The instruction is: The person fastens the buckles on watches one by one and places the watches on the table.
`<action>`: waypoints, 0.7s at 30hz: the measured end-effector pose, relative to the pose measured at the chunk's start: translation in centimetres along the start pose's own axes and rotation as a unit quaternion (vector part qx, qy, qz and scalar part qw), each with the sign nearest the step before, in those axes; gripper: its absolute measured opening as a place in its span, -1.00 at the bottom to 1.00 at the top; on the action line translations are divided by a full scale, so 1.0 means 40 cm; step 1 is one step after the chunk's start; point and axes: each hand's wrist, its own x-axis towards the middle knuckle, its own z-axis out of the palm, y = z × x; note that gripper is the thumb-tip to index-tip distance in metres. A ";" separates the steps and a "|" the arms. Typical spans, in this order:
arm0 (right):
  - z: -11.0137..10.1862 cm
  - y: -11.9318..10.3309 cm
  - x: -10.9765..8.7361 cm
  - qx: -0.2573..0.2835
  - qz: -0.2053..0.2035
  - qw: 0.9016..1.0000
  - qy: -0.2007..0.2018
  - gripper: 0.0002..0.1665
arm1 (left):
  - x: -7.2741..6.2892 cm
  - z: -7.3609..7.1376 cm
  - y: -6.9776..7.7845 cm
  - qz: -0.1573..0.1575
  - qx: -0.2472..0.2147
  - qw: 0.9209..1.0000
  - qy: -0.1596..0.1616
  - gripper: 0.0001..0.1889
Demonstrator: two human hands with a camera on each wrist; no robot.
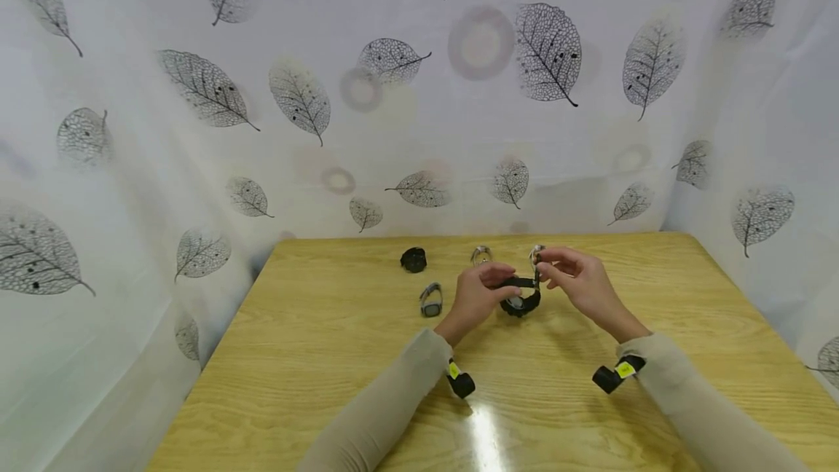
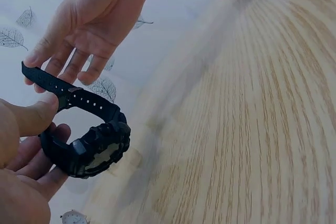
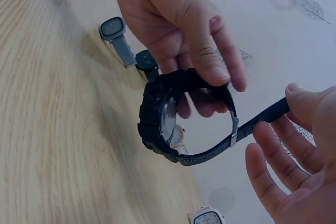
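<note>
A black sports watch (image 1: 522, 306) with a chunky case hangs in the air between both hands, above the table. My left hand (image 1: 477, 296) grips its buckle-side strap, with the thumb pressed on the band in the right wrist view. The free end of the perforated strap (image 2: 97, 103) is pinched between the thumb and fingers of my right hand (image 1: 582, 284). That strap runs through the metal buckle (image 3: 234, 129), so the band makes a wide loop. In the right wrist view the inside of the case (image 3: 167, 119) shows silvery.
On the wooden table (image 1: 328, 370) lie a grey square-faced watch (image 1: 430, 304) and a round black watch (image 1: 413, 260), left of the hands. Behind the hands stand two light-coloured watches, one (image 1: 481, 252) near the left hand. A leaf-print curtain (image 1: 419, 130) surrounds the table.
</note>
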 end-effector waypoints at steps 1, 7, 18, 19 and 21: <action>0.003 0.001 0.001 -0.003 -0.001 1.000 0.000 -0.63 | 0.000 0.003 0.000 0.004 -0.006 1.000 0.005 -0.69; 0.020 0.002 -0.004 -0.020 -0.015 1.000 -0.008 -0.67 | 0.001 0.012 -0.001 0.023 -0.026 0.999 0.020 -0.72; 0.024 0.017 -0.019 -0.044 -0.022 0.999 0.016 -0.64 | 0.002 -0.003 -0.005 0.020 -0.030 0.999 0.007 -0.71; 0.023 0.019 -0.019 -0.042 -0.024 0.999 0.019 -0.64 | 0.002 -0.004 -0.007 0.017 -0.027 0.999 0.009 -0.71; 0.022 0.020 -0.019 -0.039 -0.030 0.999 0.020 -0.65 | 0.001 -0.008 -0.008 0.009 -0.022 1.000 0.014 -0.69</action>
